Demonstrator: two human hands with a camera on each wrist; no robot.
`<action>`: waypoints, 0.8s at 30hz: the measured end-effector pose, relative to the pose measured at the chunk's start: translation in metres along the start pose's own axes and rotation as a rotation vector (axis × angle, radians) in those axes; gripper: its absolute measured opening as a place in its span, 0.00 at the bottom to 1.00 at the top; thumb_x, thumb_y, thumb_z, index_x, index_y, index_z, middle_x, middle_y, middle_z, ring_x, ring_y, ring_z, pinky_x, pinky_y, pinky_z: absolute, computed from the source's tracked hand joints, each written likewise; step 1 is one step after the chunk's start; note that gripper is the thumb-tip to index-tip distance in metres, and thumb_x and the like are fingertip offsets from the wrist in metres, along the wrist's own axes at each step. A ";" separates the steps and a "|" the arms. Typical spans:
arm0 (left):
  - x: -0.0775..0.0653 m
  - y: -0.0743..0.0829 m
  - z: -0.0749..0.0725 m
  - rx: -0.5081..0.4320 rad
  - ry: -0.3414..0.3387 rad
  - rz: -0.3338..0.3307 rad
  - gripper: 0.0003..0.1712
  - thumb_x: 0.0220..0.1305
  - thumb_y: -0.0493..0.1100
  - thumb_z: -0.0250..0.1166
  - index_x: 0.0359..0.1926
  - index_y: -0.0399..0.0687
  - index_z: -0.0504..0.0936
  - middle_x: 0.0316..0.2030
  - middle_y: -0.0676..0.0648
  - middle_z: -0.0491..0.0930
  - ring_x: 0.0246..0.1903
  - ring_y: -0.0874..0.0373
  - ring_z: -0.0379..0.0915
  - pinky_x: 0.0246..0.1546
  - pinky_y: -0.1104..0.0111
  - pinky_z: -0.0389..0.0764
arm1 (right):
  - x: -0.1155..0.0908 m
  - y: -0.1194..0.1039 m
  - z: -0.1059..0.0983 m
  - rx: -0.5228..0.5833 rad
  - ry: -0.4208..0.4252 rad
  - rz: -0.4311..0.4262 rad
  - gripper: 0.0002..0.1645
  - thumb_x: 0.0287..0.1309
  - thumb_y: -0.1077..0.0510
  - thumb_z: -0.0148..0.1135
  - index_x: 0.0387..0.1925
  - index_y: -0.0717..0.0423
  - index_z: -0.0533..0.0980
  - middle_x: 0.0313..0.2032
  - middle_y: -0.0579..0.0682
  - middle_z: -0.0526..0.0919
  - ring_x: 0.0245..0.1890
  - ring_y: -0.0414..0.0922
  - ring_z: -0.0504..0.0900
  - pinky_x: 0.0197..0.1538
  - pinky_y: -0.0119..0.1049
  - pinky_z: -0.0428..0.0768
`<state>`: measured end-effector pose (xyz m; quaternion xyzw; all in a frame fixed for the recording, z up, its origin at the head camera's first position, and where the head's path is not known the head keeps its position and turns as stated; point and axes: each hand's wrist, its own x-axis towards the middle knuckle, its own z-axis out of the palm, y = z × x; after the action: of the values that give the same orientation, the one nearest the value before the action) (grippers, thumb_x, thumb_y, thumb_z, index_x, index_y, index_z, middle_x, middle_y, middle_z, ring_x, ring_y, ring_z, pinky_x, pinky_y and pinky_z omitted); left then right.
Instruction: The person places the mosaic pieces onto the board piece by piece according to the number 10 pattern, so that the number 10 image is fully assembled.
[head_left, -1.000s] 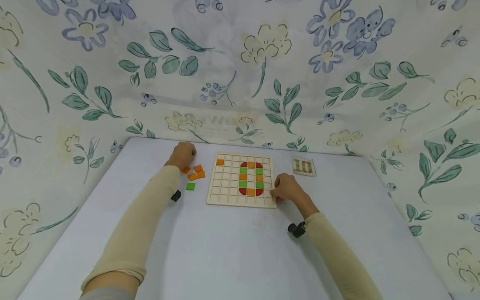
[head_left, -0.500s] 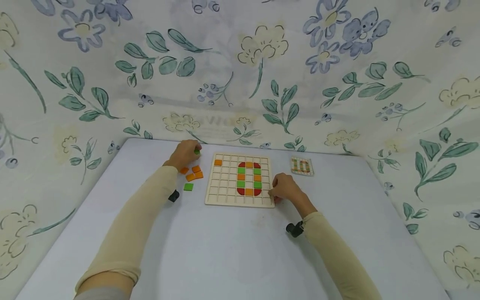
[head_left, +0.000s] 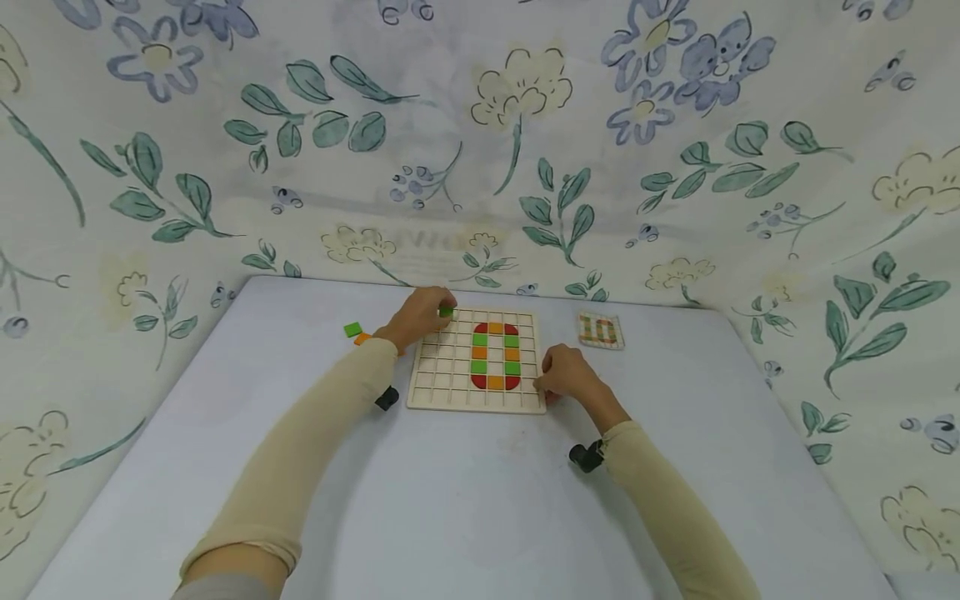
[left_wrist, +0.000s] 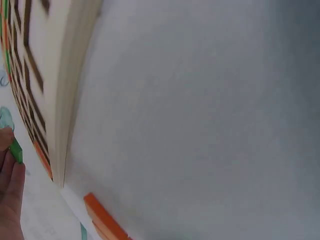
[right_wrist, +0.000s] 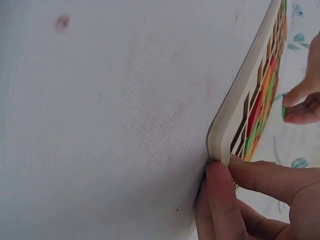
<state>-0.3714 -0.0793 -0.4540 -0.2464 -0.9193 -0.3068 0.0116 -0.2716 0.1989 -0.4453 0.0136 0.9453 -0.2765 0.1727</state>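
Over the far left corner of the wooden grid board (head_left: 438, 379), my left hand (head_left: 418, 317) pinches a small green square tile (left_wrist: 16, 150) between thumb and fingers. An orange tile (left_wrist: 43, 158) lies in the board close to that corner, hidden behind the hand in the head view. Red, orange and green tiles form a 0-like ring (head_left: 479, 353) on the board's right half. My right hand (head_left: 572, 372) grips the board's right edge near its front corner, thumb on top and fingers against the side in the right wrist view.
Left of the board lie a loose green tile (head_left: 352, 330) and orange tiles (left_wrist: 106, 218), partly covered by the left arm in the head view. A small pattern card (head_left: 600, 331) lies right of the board. Floral cloth (head_left: 480, 167) hangs behind the white table (head_left: 480, 492).
My left hand has moved right with the green tile, from above the loose tiles to over the board's far left corner. My right hand keeps its grip on the board's edge.
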 end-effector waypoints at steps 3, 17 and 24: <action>0.000 0.003 0.007 0.022 -0.029 0.006 0.14 0.61 0.33 0.67 0.48 0.34 0.80 0.44 0.41 0.81 0.45 0.49 0.75 0.50 0.58 0.76 | 0.001 0.001 0.000 0.000 0.001 0.003 0.16 0.54 0.59 0.71 0.38 0.64 0.75 0.31 0.55 0.79 0.23 0.44 0.83 0.30 0.32 0.80; -0.001 0.012 0.011 0.096 -0.073 -0.008 0.10 0.60 0.29 0.65 0.43 0.35 0.86 0.44 0.40 0.84 0.47 0.47 0.78 0.50 0.58 0.78 | -0.006 -0.003 0.000 0.005 0.006 0.015 0.15 0.54 0.59 0.71 0.38 0.64 0.75 0.31 0.55 0.79 0.23 0.44 0.82 0.29 0.32 0.80; -0.005 0.022 0.006 0.150 -0.118 0.039 0.11 0.62 0.28 0.60 0.30 0.37 0.88 0.38 0.42 0.84 0.36 0.50 0.75 0.40 0.61 0.77 | -0.006 0.000 0.000 -0.008 0.023 -0.053 0.14 0.54 0.60 0.70 0.35 0.65 0.75 0.27 0.55 0.80 0.20 0.44 0.83 0.26 0.33 0.80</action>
<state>-0.3565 -0.0630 -0.4471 -0.2801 -0.9339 -0.2215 -0.0181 -0.2662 0.1990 -0.4429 -0.0089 0.9483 -0.2770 0.1544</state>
